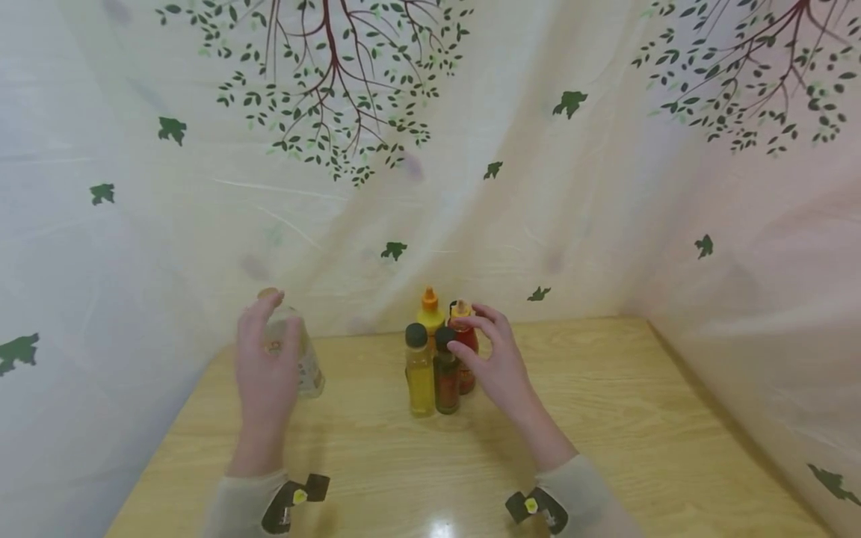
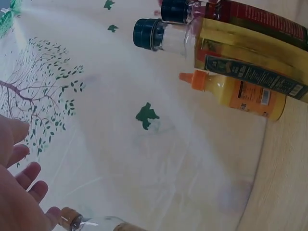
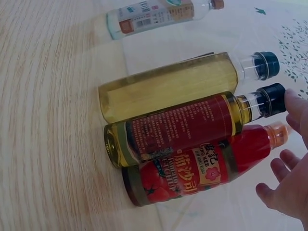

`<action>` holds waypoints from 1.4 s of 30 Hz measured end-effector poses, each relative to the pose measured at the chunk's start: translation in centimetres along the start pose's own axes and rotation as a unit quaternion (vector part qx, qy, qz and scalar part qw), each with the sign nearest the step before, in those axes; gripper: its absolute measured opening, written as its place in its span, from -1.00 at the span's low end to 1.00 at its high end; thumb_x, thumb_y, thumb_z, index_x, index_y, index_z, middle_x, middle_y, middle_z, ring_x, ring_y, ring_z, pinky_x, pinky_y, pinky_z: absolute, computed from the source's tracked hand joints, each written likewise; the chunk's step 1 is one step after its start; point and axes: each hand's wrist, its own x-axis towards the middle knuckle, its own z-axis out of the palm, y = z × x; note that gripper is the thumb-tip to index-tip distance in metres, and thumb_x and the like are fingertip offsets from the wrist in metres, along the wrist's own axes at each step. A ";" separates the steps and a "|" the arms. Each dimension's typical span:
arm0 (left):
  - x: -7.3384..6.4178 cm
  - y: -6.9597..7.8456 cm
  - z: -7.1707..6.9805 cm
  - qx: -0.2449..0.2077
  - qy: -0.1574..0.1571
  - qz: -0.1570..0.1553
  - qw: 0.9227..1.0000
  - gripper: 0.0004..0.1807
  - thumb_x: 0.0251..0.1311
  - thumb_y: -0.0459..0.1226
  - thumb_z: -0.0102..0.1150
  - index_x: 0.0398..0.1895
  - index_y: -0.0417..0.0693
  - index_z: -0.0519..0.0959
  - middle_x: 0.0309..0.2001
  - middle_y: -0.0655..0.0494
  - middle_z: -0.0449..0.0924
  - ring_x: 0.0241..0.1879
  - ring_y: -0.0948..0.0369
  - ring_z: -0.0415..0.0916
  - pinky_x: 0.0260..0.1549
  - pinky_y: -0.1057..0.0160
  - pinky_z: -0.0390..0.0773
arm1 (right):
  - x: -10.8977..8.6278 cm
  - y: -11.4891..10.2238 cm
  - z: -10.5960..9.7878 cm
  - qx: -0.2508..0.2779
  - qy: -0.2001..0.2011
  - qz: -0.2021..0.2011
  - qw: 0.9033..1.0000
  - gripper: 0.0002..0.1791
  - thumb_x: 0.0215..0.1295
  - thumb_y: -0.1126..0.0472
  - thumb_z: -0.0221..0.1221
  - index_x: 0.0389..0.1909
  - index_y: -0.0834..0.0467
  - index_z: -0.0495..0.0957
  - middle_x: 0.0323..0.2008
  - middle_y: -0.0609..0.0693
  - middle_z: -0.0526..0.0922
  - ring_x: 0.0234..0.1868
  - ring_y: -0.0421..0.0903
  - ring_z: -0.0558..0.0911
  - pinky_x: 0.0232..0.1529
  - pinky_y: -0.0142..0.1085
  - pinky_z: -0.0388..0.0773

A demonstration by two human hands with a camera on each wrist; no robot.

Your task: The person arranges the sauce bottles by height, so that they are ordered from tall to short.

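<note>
My left hand [image 1: 265, 366] is raised in front of a clear glass bottle [image 1: 311, 370] with a cork-coloured cap [image 2: 70, 217], fingers spread and one tip right at the cap. On the right, my right hand [image 1: 501, 366] is held beside a group of bottles, thumb and fingers apart. Its thumb is at the dark cap [image 3: 275, 98] of a red-labelled oil bottle [image 3: 180, 127]. The other fingers are near the nozzle of a red ketchup bottle [image 3: 192, 168]. Next to these stands a pale yellow oil bottle [image 1: 421, 381] with a dark cap, and behind it a yellow squeeze bottle [image 1: 430, 320] with an orange tip.
All the bottles stand upright on a light wooden table [image 1: 377, 463], towards its back edge. A white curtain [image 1: 323, 246] printed with trees and green leaves hangs close behind the table and along its sides. Another dark cap shows partly behind the ketchup bottle.
</note>
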 end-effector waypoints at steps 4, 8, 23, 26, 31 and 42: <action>-0.6 0.6 1.1 -0.014 -0.020 -0.005 1.000 -0.50 0.61 -0.25 0.29 0.53 -0.05 0.54 0.49 -0.02 0.49 0.51 0.00 0.34 0.44 -0.16 0.38 | 0.0 0.1 -0.2 -0.001 0.007 -0.008 1.000 -0.58 0.48 0.08 0.48 0.29 -0.03 0.73 0.60 0.02 0.33 0.63 0.16 0.30 0.61 0.30 0.20; -1.2 0.9 2.2 -0.023 -0.045 -0.023 0.998 -0.49 0.61 -0.22 0.29 0.54 -0.04 0.54 0.49 -0.07 0.47 0.54 -0.05 0.31 0.56 -0.24 0.26 | -0.1 0.1 -0.4 0.003 0.014 -0.016 1.000 -0.58 0.47 0.08 0.48 0.29 -0.02 0.73 0.58 0.05 0.36 0.62 0.16 0.31 0.60 0.31 0.18; -3.1 2.0 6.9 -0.036 -0.134 0.002 0.990 -0.48 0.64 -0.17 0.27 0.54 -0.13 0.51 0.48 -0.03 0.53 0.53 0.00 0.39 0.55 -0.12 0.31 | -0.2 -0.5 -0.5 -0.001 0.022 -0.017 1.000 -0.58 0.47 0.14 0.48 0.28 0.05 0.73 0.48 0.06 0.44 0.55 0.15 0.39 0.58 0.28 0.26; -3.5 2.2 7.8 -0.043 -0.138 0.014 0.989 -0.48 0.61 -0.22 0.30 0.52 -0.16 0.52 0.46 -0.05 0.55 0.50 -0.02 0.42 0.53 -0.13 0.35 | -0.2 -0.6 -0.6 0.005 0.023 -0.014 1.000 -0.55 0.48 0.15 0.47 0.32 0.07 0.69 0.47 0.06 0.45 0.52 0.14 0.43 0.58 0.24 0.29; -4.1 2.3 9.0 -0.050 -0.147 0.023 0.988 -0.48 0.58 -0.24 0.33 0.49 -0.21 0.54 0.41 -0.11 0.60 0.45 -0.08 0.47 0.50 -0.17 0.40 | -0.1 -0.5 -1.0 0.006 0.024 -0.013 1.000 -0.49 0.49 0.17 0.46 0.39 0.12 0.63 0.44 0.07 0.47 0.44 0.13 0.51 0.58 0.16 0.33; -4.8 3.0 9.7 -0.059 -0.182 -0.019 0.981 -0.48 0.62 -0.12 0.29 0.53 -0.06 0.54 0.43 -0.01 0.59 0.47 -0.01 0.46 0.52 -0.14 0.38 | 1.1 -1.2 -3.0 -0.023 0.012 0.005 1.000 -0.44 0.54 0.02 0.42 0.47 0.03 0.56 0.41 0.01 0.53 0.41 0.11 0.58 0.50 0.25 0.41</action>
